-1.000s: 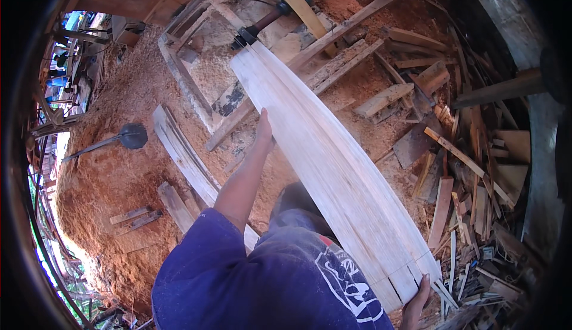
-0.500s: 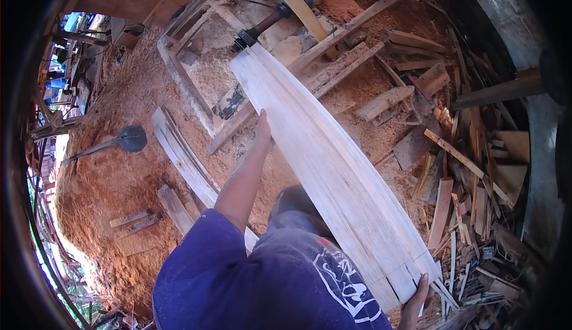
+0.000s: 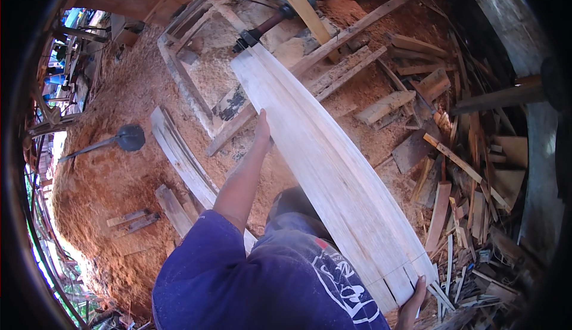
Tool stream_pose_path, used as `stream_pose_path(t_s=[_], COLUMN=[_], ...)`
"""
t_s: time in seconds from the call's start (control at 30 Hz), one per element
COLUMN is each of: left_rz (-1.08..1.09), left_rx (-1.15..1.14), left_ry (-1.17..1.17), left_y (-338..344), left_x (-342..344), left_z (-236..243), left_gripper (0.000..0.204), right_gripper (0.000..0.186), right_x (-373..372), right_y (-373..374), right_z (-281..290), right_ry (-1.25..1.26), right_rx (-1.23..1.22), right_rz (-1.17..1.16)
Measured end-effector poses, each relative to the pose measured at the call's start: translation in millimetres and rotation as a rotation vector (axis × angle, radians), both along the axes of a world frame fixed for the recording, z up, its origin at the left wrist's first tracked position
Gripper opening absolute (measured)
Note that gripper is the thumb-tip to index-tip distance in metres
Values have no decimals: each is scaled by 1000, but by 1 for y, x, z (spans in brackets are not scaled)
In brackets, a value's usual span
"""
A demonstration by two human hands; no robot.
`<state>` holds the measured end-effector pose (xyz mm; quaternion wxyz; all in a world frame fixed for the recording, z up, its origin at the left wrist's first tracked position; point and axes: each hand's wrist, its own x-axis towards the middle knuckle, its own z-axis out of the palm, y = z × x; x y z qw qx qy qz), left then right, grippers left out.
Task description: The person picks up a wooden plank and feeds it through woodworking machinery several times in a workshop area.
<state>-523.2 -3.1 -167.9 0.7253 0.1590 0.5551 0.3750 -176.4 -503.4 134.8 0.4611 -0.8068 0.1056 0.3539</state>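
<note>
A long, wide, pale wooden plank (image 3: 333,175) slants from the upper middle down to the lower right in front of my body. My left hand (image 3: 262,128) grips its left edge, thumb on top and the other fingers hidden beneath. At its near end, which has dark splits, my right hand (image 3: 414,300) holds the corner with the thumb on the upper face. The far end of the plank meets the dark cutter head of a spindle (image 3: 245,40), joined to a reddish-brown shaft; whether they touch I cannot tell.
A wooden frame (image 3: 217,128) surrounds the shaft. Another pale board (image 3: 185,166) lies on the sawdust at left, near a dark shovel-like tool (image 3: 131,137). Offcuts (image 3: 441,211) are heaped along the right. A thick post (image 3: 539,169) stands at the far right.
Almost nothing differs. Both hands keep their grip, and the plank stays nearly in place against the cutter head; the view shifts very slightly.
</note>
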Motion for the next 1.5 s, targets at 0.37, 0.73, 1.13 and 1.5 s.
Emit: stream_pose_path(t_s=[0.37,0.73,1.13,1.5], left_rz=[-9,0,16,59], left_rx=[-24,-52,-48,52], left_ry=[-42,-32,-5,-77], left_y=[9,14,14,-33], left_x=[-12,-10,-9,21], left_z=[-14,-7,-15,-5], left_gripper=[70,68,67,63], right_gripper=[73,70,72,73], right_x=[-6,-5,2,21], right_y=[10,8,-1,-46], right_z=[1,-2,-16,3], right_ry=[-34,-40,2,-29], right_rx=[-15,28,36,57], right_rz=[7,59,127,-21])
